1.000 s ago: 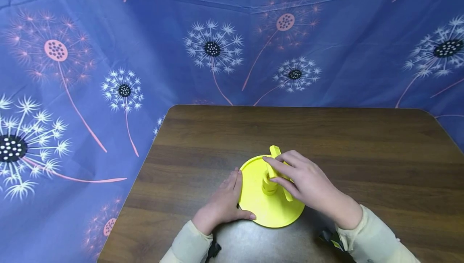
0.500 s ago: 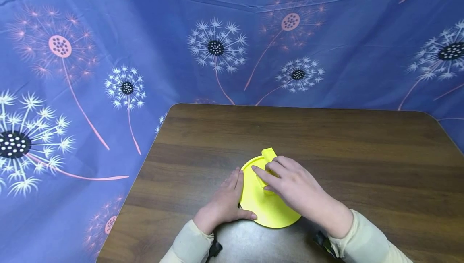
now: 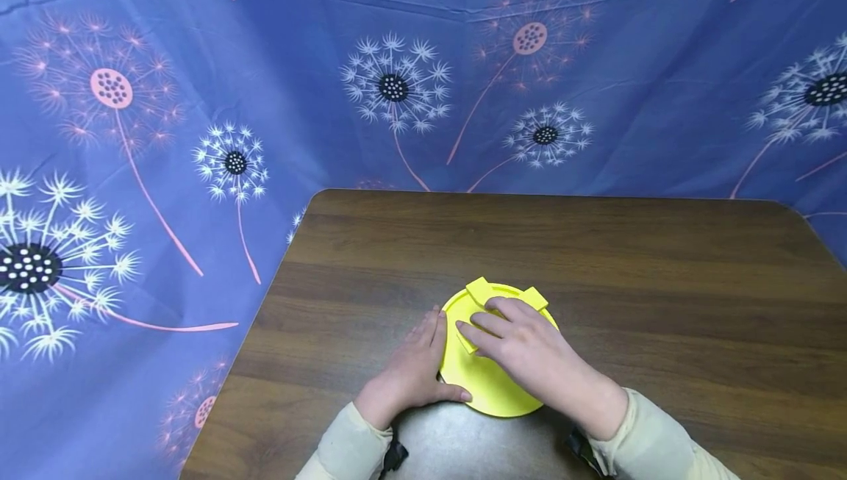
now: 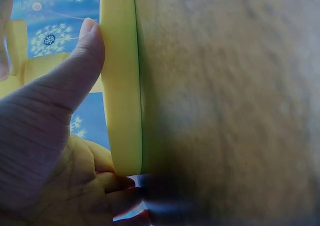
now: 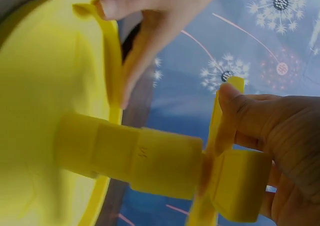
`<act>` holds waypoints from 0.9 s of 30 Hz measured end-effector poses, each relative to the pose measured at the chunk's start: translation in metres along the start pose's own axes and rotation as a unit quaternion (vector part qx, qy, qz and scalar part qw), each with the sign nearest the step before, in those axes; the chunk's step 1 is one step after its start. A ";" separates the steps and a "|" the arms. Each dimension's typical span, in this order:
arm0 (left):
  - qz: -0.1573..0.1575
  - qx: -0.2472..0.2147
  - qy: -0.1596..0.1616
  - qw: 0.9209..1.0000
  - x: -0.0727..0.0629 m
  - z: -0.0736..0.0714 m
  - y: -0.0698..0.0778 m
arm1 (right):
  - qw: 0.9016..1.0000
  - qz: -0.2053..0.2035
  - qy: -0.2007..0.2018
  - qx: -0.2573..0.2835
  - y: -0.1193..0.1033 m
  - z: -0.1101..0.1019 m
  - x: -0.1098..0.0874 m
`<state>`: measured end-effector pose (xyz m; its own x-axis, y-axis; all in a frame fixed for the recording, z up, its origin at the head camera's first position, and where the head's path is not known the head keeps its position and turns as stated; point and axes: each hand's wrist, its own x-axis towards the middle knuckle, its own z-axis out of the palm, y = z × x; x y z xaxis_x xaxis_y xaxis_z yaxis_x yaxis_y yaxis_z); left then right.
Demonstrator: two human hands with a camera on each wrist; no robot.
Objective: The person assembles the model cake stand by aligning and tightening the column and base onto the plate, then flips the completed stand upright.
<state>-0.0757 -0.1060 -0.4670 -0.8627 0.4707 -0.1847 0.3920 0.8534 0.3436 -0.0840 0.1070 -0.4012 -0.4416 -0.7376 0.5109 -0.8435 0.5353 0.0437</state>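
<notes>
A yellow round base (image 3: 492,392) with a raised rim lies flat on the table. From its middle rises a thick stepped yellow post (image 5: 125,151), topped by a yellow piece with several flat arms (image 3: 479,292). My right hand (image 3: 529,351) grips this armed top piece, thumb against one arm in the right wrist view; the hand covers most of the piece from above. At the base's left edge, my left hand (image 3: 410,370) holds the rim, its thumb at the front and its fingers along the far left side. The left wrist view shows thumb and fingers spread round the edge.
A brown wood-grain table (image 3: 635,259) extends behind and to both sides of the base. A blue cloth with dandelion print (image 3: 423,39) hangs along the back and left. Dark straps (image 3: 395,458) show by the sleeves.
My right hand has moved left, turning the armed top piece counterclockwise as seen from above; a second arm now shows at the far right of the base. The left hand stays on the rim.
</notes>
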 end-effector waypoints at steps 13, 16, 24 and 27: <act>-0.003 -0.011 -0.002 1.000 0.001 0.000 0.001 | 0.992 0.063 0.063 0.086 0.015 -0.007 -0.011; -0.003 -0.017 -0.001 1.000 0.001 0.001 0.000 | 0.983 0.129 0.072 0.107 0.028 -0.011 -0.019; -0.007 -0.020 -0.005 1.000 0.001 0.001 0.000 | 0.937 0.277 0.012 0.214 0.051 -0.009 -0.047; -0.008 -0.021 -0.007 1.000 0.001 0.001 0.001 | 0.921 0.287 -0.004 0.261 0.055 -0.007 -0.055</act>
<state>-0.0759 -0.1051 -0.4674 -0.8642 0.4606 -0.2024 0.3649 0.8508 0.3782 -0.1043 0.1800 -0.4211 -0.8618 -0.3979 0.3146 -0.5008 0.5686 -0.6526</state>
